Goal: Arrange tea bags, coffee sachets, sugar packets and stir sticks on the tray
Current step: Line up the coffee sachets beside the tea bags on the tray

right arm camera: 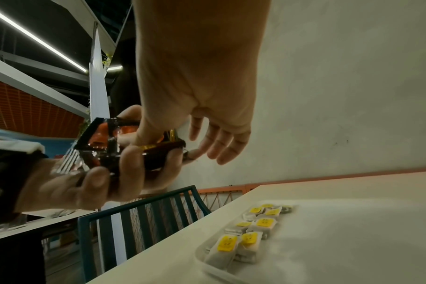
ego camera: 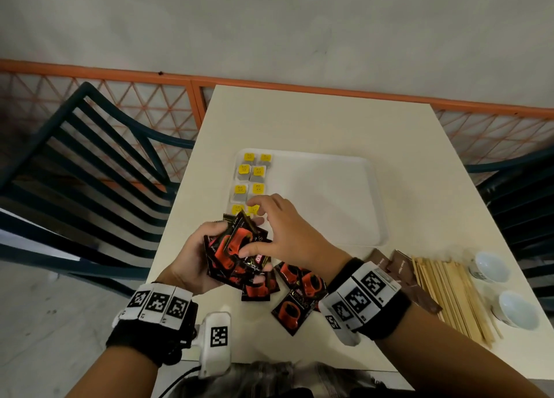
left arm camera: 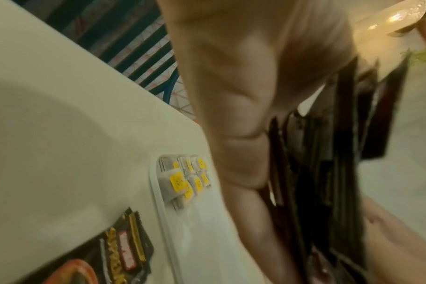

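Observation:
My left hand (ego camera: 198, 256) holds a fanned stack of black-and-red coffee sachets (ego camera: 236, 247) above the table's near left. My right hand (ego camera: 263, 232) is on top of the stack, with its thumb on the top sachet and its index fingertip at that sachet's far edge (right arm camera: 180, 148). More coffee sachets (ego camera: 293, 295) lie loose on the table under my wrists. Yellow-tagged tea bags (ego camera: 248, 181) fill two columns along the left side of the white tray (ego camera: 329, 205). Brown sugar packets (ego camera: 401, 268) and wooden stir sticks (ego camera: 449, 295) lie right of my right wrist.
Two small white bowls (ego camera: 488, 265) (ego camera: 518, 309) stand near the table's right edge. A dark slatted chair (ego camera: 90, 163) is off the left side and another at the right. An orange lattice fence and a wall run behind the table.

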`<state>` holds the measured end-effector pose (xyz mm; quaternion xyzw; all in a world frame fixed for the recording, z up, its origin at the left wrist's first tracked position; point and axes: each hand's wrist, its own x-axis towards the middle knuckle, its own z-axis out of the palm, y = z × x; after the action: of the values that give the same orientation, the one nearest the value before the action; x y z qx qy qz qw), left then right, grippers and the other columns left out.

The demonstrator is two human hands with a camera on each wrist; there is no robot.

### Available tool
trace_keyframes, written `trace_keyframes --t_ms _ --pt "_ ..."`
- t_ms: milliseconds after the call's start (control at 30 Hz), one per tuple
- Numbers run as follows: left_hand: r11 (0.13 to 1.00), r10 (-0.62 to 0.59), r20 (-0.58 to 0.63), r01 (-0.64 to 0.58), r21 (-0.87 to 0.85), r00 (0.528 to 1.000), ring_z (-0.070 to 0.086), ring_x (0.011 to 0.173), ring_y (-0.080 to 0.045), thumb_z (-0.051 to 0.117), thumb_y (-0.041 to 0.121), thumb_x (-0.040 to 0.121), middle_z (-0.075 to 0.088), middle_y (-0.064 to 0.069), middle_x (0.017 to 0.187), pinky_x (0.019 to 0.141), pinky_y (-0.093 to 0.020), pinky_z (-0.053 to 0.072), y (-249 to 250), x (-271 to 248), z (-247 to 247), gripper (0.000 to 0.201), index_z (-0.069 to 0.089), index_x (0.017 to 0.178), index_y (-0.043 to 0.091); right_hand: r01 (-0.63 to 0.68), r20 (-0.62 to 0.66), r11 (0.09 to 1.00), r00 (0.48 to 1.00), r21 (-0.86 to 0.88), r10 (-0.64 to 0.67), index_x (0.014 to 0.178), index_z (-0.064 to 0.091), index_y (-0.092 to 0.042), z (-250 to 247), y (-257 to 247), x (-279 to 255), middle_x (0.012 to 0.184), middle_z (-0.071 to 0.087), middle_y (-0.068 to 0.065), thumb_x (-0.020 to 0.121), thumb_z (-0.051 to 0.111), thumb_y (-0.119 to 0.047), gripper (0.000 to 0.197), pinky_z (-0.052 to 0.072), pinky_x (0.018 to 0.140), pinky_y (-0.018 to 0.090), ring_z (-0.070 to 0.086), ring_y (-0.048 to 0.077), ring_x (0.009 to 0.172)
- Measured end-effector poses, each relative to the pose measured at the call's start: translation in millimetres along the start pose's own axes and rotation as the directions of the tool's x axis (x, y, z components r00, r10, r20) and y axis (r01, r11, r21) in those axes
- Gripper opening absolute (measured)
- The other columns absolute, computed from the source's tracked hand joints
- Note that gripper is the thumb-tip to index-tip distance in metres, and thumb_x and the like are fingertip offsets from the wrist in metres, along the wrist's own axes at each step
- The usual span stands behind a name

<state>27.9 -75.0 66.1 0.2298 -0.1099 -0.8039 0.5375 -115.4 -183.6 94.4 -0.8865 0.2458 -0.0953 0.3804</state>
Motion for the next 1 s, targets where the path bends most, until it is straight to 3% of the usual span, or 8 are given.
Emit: trace_keyframes --t_ms 100,233,433,500,600,733,833,1000 --pt "0.980 0.080 -0.147 -0.051 0.192 0.986 0.062 0.100 -0.039 0.080 0.024 0.052 0.061 -0.024 0.114 0.087 -0.052 0.048 0 -8 -9 0.071 0.062 0.120 0.012 -0.016 -0.009 0.997 1.000 -0.078 0.015 0.136 0.035 -0.018 11 1 1 0.126 0.042 0.003 0.067 0.076 -0.049 0.086 0.035 0.094 0.022 0.040 0.016 0.114" --pt "0.968 0.163 -0.253 -0.105 0.228 0.954 0.068 0.091 -0.031 0.083 0.017 0.035 0.066 -0.019 0.108 0.074 -0.048 0.057 -1 -20 -22 0.081 0.067 0.114 0.020 -0.036 -0.025 0.998 0.999 -0.053 0.034 0.132 0.038 -0.017 34 4 0 0.122 0.046 0.004 0.071 0.073 -0.049 0.078 0.037 0.094 0.028 0.045 0.020 0.112" --pt "0.945 0.112 -0.307 -0.006 0.327 0.945 0.067 0.100 -0.030 0.090 0.036 0.048 0.064 -0.019 0.118 0.080 -0.046 0.056 0 -28 -30 0.093 0.050 0.129 0.014 -0.005 -0.028 0.988 1.000 -0.153 0.000 0.128 0.044 -0.021 58 2 2 0.118 0.054 0.001 0.076 0.067 -0.048 0.063 0.040 0.086 0.030 0.051 0.018 0.105" --pt "0.917 0.120 -0.330 0.023 0.399 0.936 0.065 0.103 -0.033 0.090 0.030 0.051 0.064 -0.018 0.118 0.080 -0.046 0.056 1 -29 -32 0.088 0.049 0.129 0.019 -0.031 -0.020 0.983 0.999 -0.182 0.028 0.128 0.043 -0.021 62 3 3 0.121 0.054 0.001 0.073 0.068 -0.053 0.068 0.039 0.085 0.030 0.051 0.018 0.106" --pt "0.893 0.216 -0.389 -0.020 0.449 0.896 0.065 0.099 -0.035 0.068 0.006 0.067 0.063 -0.020 0.117 0.076 -0.045 0.058 2 -29 -37 0.069 0.046 0.131 0.021 -0.197 -0.019 0.975 0.980 -0.107 0.196 0.128 0.039 -0.019 69 5 0 0.118 0.053 -0.001 0.072 0.069 -0.054 0.073 0.042 0.084 0.032 0.052 0.018 0.103" --pt "0.896 0.339 -0.448 -0.139 0.421 0.827 0.059 0.110 -0.034 0.057 0.000 0.071 0.058 -0.019 0.125 0.072 -0.038 0.059 5 -27 -44 0.065 0.048 0.130 0.025 -0.487 0.024 0.869 0.873 0.086 0.487 0.114 0.043 -0.013 80 10 -3 0.086 0.051 -0.007 0.086 0.049 -0.058 0.054 0.044 0.073 0.030 0.052 0.016 0.083" --pt "0.896 0.373 -0.484 -0.172 0.410 0.792 0.061 0.100 -0.028 0.046 -0.011 0.085 0.060 -0.011 0.115 0.063 -0.032 0.059 10 -25 -45 0.055 0.050 0.125 0.027 -0.577 -0.050 0.805 0.815 -0.138 0.577 0.109 0.048 -0.006 89 19 -6 0.106 0.056 0.011 0.092 0.033 -0.057 0.055 0.047 0.087 0.037 0.055 0.026 0.100" --pt "0.905 0.352 -0.498 -0.152 0.398 0.793 0.060 0.103 -0.027 0.041 -0.010 0.088 0.059 -0.010 0.118 0.064 -0.031 0.059 13 -23 -49 0.057 0.044 0.132 0.026 -0.628 -0.144 0.635 0.753 -0.451 0.643 0.123 0.041 -0.005 96 31 -16 0.125 0.040 0.012 0.082 0.052 -0.061 0.070 0.035 0.101 0.037 0.039 0.027 0.117"
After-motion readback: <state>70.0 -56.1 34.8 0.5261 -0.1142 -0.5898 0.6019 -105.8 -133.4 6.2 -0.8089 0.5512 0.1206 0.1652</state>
